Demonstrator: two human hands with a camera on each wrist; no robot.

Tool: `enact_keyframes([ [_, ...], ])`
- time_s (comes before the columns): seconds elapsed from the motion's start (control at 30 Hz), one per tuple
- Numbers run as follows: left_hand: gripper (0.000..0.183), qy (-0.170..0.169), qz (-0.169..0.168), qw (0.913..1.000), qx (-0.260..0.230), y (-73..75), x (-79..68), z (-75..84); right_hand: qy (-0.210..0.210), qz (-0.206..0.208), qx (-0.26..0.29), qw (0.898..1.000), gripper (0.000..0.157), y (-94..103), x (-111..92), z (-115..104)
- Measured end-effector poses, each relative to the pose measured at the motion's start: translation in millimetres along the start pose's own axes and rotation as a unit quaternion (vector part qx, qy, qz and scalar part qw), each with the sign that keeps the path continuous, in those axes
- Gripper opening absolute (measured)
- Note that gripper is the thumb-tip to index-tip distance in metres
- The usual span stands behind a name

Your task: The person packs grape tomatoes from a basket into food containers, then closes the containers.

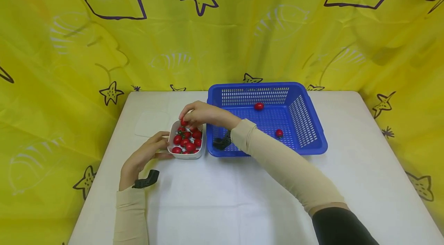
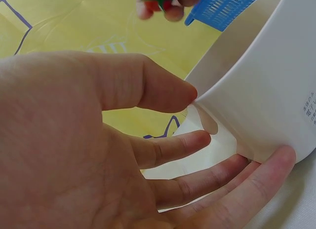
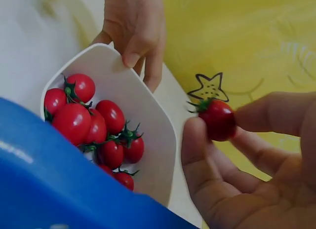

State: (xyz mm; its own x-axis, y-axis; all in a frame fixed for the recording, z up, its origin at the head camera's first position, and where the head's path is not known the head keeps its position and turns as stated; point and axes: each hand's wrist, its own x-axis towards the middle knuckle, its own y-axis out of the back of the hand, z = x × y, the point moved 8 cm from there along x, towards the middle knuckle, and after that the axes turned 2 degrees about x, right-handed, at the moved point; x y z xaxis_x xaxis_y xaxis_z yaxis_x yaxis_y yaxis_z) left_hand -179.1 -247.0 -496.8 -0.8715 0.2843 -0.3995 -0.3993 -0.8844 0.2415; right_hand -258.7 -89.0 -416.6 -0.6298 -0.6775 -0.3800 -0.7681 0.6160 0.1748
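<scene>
My right hand (image 1: 205, 114) pinches a cherry tomato (image 3: 218, 121) with a green stem between thumb and fingertips. It is above the far end of a small white container (image 1: 186, 156). Several cherry tomatoes (image 3: 72, 123) lie in that container, some with green stems. My left hand (image 1: 147, 154) holds the container at its left side, thumb (image 2: 170, 91) at the rim and other fingers (image 2: 266, 174) against the outer wall. A blue basket (image 1: 320, 137) stands just right of the container, with two cherry tomatoes (image 1: 258, 106) visible inside; my right forearm covers part of it.
The white table (image 1: 215, 206) carries both containers. A flat, pale, rounded piece (image 1: 150, 121) lies behind my left hand. A yellow curtain (image 1: 222, 44) with sea-creature drawings hangs at the back and sides. Black wrist cameras (image 1: 146, 180) sit on both wrists.
</scene>
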Motion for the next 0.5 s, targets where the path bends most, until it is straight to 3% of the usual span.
enact_keyframes([
  [0.3,0.044,-0.009,-0.003,1.0000,-0.003,-0.2,-0.1,0.2,-0.035,-0.021,-0.076,0.996,0.020,-22.9,13,7],
  [0.5,0.045,-0.022,-0.006,0.9997,-0.007,-0.2,-1.4,1.4,-0.018,-0.041,-0.141,0.989,0.016,-38.6,21,12],
])
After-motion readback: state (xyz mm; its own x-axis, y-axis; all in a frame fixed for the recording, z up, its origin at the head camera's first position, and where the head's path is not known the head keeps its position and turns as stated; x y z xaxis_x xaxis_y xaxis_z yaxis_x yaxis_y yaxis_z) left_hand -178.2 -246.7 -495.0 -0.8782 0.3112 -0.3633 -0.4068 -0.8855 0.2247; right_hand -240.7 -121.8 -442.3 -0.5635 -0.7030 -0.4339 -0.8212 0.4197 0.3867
